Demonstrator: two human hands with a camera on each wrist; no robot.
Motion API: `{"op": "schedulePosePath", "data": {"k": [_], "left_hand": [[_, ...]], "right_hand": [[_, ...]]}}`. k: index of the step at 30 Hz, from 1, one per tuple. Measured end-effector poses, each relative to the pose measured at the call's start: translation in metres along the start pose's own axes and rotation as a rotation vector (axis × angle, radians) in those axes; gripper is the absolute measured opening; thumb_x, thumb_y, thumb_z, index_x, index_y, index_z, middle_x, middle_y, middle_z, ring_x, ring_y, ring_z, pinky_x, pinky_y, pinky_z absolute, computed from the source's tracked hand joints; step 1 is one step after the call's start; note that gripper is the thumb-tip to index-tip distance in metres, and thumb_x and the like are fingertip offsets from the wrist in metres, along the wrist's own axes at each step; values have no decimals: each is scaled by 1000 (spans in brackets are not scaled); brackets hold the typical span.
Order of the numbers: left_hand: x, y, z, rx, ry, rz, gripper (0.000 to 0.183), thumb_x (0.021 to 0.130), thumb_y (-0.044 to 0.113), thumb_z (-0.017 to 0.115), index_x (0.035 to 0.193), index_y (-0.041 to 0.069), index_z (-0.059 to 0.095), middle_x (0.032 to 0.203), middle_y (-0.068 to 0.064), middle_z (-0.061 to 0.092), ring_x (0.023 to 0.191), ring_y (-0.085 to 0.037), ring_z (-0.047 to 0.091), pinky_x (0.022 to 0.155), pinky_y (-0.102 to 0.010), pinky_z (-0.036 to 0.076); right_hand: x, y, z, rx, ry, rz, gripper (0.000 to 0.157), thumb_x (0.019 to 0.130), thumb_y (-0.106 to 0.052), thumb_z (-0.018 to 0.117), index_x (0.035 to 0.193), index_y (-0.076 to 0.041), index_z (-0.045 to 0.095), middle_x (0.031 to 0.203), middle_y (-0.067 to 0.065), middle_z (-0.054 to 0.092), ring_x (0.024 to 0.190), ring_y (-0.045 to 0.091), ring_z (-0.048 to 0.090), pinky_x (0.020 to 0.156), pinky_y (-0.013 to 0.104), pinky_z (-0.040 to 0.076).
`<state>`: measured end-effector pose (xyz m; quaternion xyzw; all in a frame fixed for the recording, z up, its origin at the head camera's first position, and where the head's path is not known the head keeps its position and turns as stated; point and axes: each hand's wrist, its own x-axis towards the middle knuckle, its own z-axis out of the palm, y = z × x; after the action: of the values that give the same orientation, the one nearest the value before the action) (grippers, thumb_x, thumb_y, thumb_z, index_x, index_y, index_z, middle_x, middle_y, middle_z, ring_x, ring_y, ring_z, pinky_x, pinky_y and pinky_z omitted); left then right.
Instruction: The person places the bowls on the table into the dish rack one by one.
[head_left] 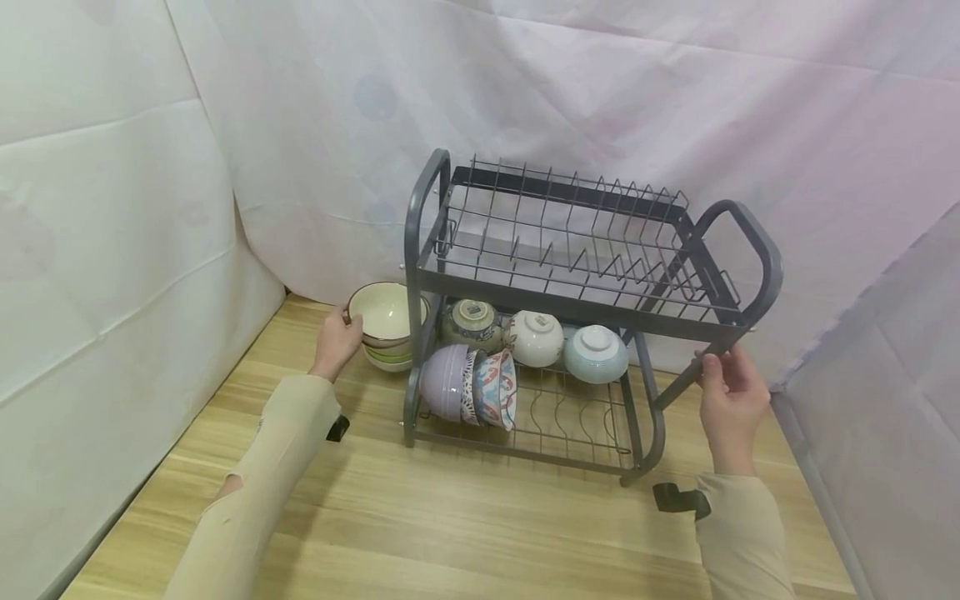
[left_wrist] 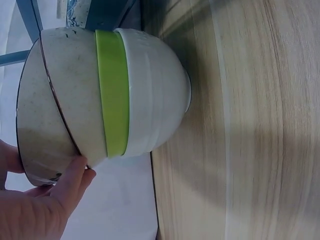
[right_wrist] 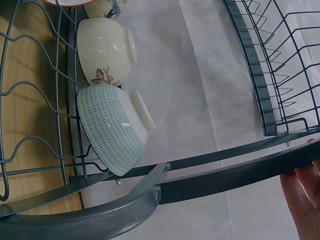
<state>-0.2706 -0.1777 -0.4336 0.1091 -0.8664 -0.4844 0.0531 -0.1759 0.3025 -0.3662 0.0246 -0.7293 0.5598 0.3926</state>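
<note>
Left of the dark metal dish rack, my left hand pinches the rim of the top bowl, cream inside with a dark edge. That bowl sits tilted in a stack, over a second dark-rimmed bowl, a lime-green band and a white bowl at the bottom. My right hand holds the rack's slanted right side bar, thumb in front; in the right wrist view only some fingers show at the dark bar.
On the lower shelf, a patterned bowl, a white bowl and a pale blue bowl lie bottom up at the back. Nested on their sides in front are a lilac bowl and patterned bowls. White cloth surrounds the wooden table.
</note>
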Motion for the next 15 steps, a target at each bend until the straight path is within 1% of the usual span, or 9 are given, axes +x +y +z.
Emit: {"op": "schedulePosePath", "data": {"k": [3,8,15], "left_hand": [[0,2,-1,18,10,4,50,93,16,34,134,-12,29,127,-33,43,117,-42,44,94,-45,44],[1,3,0,35,30,-10,49,92,12,34,135,-10,30,126,-33,45,115,-41,47,91,-43,47],[4,3,4,-2,100,-11,46,91,9,34,134,-8,35,123,-31,49,111,-38,52,86,-41,50]], "right_hand": [[0,0,0,-1,0,-4,32,86,-2,58,117,1,58,80,-12,65,75,1,63,65,13,52],[-1,-2,1,-25,1,-18,31,86,-3,58,117,0,59,80,-13,65,75,0,62,65,14,52],[-1,-2,1,-29,2,-16,31,86,0,56,117,0,58,80,-13,64,75,0,63,65,14,52]]}}
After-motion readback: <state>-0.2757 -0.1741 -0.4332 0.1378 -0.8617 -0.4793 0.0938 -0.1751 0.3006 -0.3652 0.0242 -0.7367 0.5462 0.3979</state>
